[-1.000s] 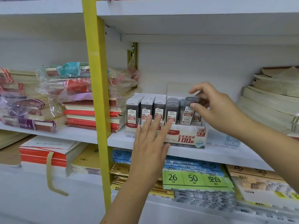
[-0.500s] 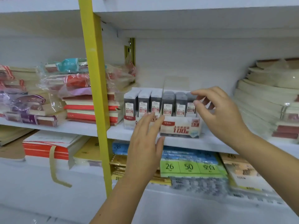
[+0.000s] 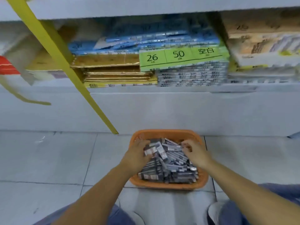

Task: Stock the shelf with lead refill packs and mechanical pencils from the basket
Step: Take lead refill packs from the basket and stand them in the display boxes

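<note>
Half a second earlier both your hands were up at the shelf. They had since dropped into the orange basket on the floor, lower centre of the frame. Your left hand curled round a few lead refill packs. Your right hand bent its fingers over the pile, but I cannot tell whether it gripped anything. A fresh restocking round was probably starting.
</note>
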The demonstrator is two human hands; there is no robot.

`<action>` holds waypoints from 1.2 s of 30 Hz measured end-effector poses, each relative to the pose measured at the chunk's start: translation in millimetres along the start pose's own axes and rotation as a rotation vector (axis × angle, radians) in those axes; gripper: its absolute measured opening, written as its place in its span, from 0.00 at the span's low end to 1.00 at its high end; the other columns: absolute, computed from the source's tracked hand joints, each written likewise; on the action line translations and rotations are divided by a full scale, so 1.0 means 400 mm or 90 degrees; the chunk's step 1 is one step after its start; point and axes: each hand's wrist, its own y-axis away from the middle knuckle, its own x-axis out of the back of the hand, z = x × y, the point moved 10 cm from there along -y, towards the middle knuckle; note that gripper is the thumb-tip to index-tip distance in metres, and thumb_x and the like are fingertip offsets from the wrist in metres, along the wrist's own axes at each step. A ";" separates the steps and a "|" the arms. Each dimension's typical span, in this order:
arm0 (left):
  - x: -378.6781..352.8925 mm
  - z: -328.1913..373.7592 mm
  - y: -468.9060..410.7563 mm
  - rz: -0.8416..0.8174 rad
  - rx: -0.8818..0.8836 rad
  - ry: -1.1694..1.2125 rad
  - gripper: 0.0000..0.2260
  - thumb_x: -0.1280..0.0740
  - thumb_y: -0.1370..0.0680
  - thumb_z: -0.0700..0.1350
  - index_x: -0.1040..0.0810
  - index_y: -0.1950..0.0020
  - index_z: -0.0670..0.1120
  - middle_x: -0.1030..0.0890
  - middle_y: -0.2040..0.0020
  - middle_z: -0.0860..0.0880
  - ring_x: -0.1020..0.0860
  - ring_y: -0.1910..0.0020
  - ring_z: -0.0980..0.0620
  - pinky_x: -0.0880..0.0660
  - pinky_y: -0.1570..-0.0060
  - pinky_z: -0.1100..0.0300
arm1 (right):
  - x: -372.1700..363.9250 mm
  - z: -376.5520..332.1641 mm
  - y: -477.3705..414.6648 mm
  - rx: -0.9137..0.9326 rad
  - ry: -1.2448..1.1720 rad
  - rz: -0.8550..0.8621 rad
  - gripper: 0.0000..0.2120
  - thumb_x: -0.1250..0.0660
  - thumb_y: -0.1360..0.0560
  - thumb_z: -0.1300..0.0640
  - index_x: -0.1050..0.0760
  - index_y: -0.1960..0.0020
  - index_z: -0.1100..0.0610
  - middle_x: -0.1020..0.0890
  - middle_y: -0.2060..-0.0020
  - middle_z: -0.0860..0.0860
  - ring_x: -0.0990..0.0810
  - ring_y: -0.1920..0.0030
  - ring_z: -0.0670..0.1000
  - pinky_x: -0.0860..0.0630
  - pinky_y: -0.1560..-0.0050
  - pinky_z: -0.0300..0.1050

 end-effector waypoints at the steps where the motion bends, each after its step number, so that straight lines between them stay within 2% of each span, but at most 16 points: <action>1: -0.045 -0.035 -0.012 -0.010 0.024 0.040 0.22 0.30 0.21 0.43 0.29 0.28 0.45 0.26 0.34 0.46 0.22 0.42 0.51 0.28 0.36 0.60 | -0.041 0.027 -0.012 -0.016 0.006 -0.026 0.18 0.36 0.20 0.56 0.29 0.31 0.56 0.26 0.33 0.55 0.25 0.38 0.52 0.29 0.39 0.43; 3: -0.129 -0.108 -0.031 -0.032 0.083 0.116 0.20 0.28 0.23 0.38 0.25 0.32 0.42 0.22 0.38 0.49 0.20 0.45 0.56 0.26 0.46 0.72 | -0.099 0.056 -0.038 -0.020 0.016 -0.044 0.20 0.35 0.21 0.56 0.30 0.30 0.54 0.31 0.29 0.54 0.31 0.31 0.54 0.33 0.34 0.44; 4: -0.169 -0.140 -0.037 -0.053 0.113 0.141 0.20 0.28 0.23 0.38 0.25 0.32 0.42 0.22 0.38 0.51 0.20 0.42 0.55 0.26 0.47 0.74 | -0.124 0.061 -0.055 -0.014 0.018 -0.049 0.19 0.35 0.21 0.56 0.30 0.30 0.54 0.31 0.28 0.54 0.33 0.29 0.54 0.35 0.34 0.43; 6: -0.234 -0.194 -0.046 -0.091 0.162 0.134 0.24 0.26 0.23 0.42 0.27 0.28 0.43 0.24 0.32 0.50 0.23 0.35 0.51 0.27 0.38 0.65 | -0.180 0.068 -0.086 -0.015 0.033 -0.079 0.17 0.35 0.21 0.55 0.27 0.33 0.57 0.28 0.31 0.56 0.30 0.33 0.55 0.33 0.38 0.43; 8: -0.269 -0.233 -0.059 -0.108 0.189 0.097 0.28 0.26 0.23 0.46 0.30 0.26 0.44 0.26 0.29 0.46 0.27 0.31 0.48 0.31 0.31 0.57 | -0.237 0.072 -0.108 -0.025 0.043 -0.124 0.21 0.34 0.21 0.52 0.30 0.31 0.57 0.28 0.31 0.55 0.28 0.35 0.56 0.32 0.40 0.44; 12: -0.301 -0.265 -0.089 -0.127 0.212 0.129 0.30 0.26 0.23 0.47 0.33 0.24 0.45 0.29 0.26 0.45 0.29 0.29 0.47 0.35 0.32 0.61 | -0.295 0.071 -0.148 -0.040 0.057 -0.126 0.33 0.33 0.24 0.42 0.38 0.25 0.53 0.34 0.27 0.53 0.36 0.28 0.56 0.36 0.29 0.54; 14: -0.307 -0.273 -0.107 -0.122 0.214 0.132 0.29 0.27 0.23 0.45 0.33 0.24 0.45 0.30 0.26 0.44 0.31 0.28 0.46 0.37 0.29 0.58 | -0.304 0.067 -0.161 -0.040 0.079 -0.093 0.38 0.30 0.29 0.37 0.38 0.26 0.52 0.35 0.28 0.53 0.38 0.28 0.56 0.37 0.29 0.55; 16: -0.307 -0.277 -0.125 -0.104 0.207 0.119 0.29 0.26 0.24 0.43 0.31 0.24 0.45 0.29 0.27 0.44 0.31 0.28 0.45 0.36 0.26 0.51 | -0.316 0.071 -0.163 -0.049 0.076 -0.085 0.43 0.26 0.34 0.37 0.39 0.27 0.52 0.37 0.29 0.52 0.39 0.28 0.55 0.36 0.30 0.55; 18: -0.311 -0.274 -0.135 -0.101 0.192 0.095 0.29 0.25 0.24 0.42 0.30 0.25 0.45 0.28 0.27 0.44 0.31 0.28 0.45 0.36 0.26 0.48 | -0.318 0.081 -0.166 -0.039 0.070 -0.079 0.39 0.23 0.34 0.45 0.37 0.30 0.53 0.34 0.33 0.52 0.36 0.31 0.55 0.34 0.33 0.50; 20: -0.317 -0.271 -0.139 -0.103 0.177 0.071 0.28 0.25 0.25 0.43 0.29 0.26 0.46 0.27 0.28 0.44 0.30 0.29 0.45 0.37 0.26 0.49 | -0.309 0.090 -0.169 -0.028 0.058 -0.082 0.29 0.24 0.31 0.53 0.32 0.34 0.55 0.28 0.39 0.53 0.30 0.39 0.53 0.31 0.44 0.44; 22: -0.322 -0.271 -0.143 -0.098 0.169 0.055 0.28 0.25 0.25 0.45 0.28 0.27 0.47 0.26 0.29 0.44 0.30 0.30 0.45 0.38 0.26 0.51 | -0.291 0.104 -0.165 -0.033 0.037 -0.095 0.20 0.26 0.28 0.56 0.27 0.39 0.55 0.25 0.46 0.52 0.26 0.49 0.51 0.32 0.56 0.41; 23: -0.324 -0.270 -0.145 -0.098 0.167 0.046 0.27 0.25 0.25 0.46 0.27 0.27 0.48 0.26 0.30 0.44 0.30 0.30 0.44 0.38 0.26 0.51 | -0.282 0.115 -0.160 -0.039 0.026 -0.099 0.17 0.27 0.28 0.56 0.25 0.41 0.55 0.25 0.48 0.51 0.25 0.51 0.51 0.33 0.58 0.41; 29: -0.332 -0.266 -0.152 -0.137 0.174 0.041 0.19 0.31 0.20 0.49 0.24 0.30 0.47 0.22 0.34 0.46 0.24 0.36 0.45 0.28 0.33 0.49 | -0.229 0.167 -0.131 -0.101 -0.069 -0.077 0.15 0.29 0.25 0.53 0.23 0.40 0.57 0.22 0.47 0.50 0.25 0.48 0.48 0.33 0.51 0.40; 32: -0.312 -0.259 -0.156 -0.132 0.165 0.052 0.13 0.34 0.18 0.48 0.22 0.36 0.45 0.18 0.40 0.44 0.21 0.43 0.45 0.24 0.41 0.52 | -0.224 0.169 -0.105 -0.128 -0.145 -0.082 0.19 0.30 0.24 0.53 0.26 0.35 0.52 0.22 0.48 0.48 0.25 0.49 0.46 0.32 0.54 0.37; 35: -0.301 -0.251 -0.140 -0.143 0.155 0.051 0.12 0.37 0.17 0.46 0.23 0.35 0.45 0.19 0.40 0.43 0.21 0.43 0.45 0.24 0.42 0.52 | -0.235 0.152 -0.083 -0.141 -0.190 -0.107 0.19 0.31 0.24 0.52 0.28 0.34 0.50 0.25 0.51 0.42 0.27 0.52 0.39 0.33 0.58 0.31; 36: -0.296 -0.250 -0.132 -0.141 0.163 0.061 0.12 0.37 0.17 0.46 0.24 0.35 0.45 0.19 0.40 0.44 0.21 0.43 0.45 0.24 0.43 0.54 | -0.236 0.142 -0.078 -0.146 -0.203 -0.109 0.18 0.31 0.23 0.52 0.28 0.34 0.51 0.25 0.50 0.42 0.27 0.52 0.40 0.33 0.57 0.32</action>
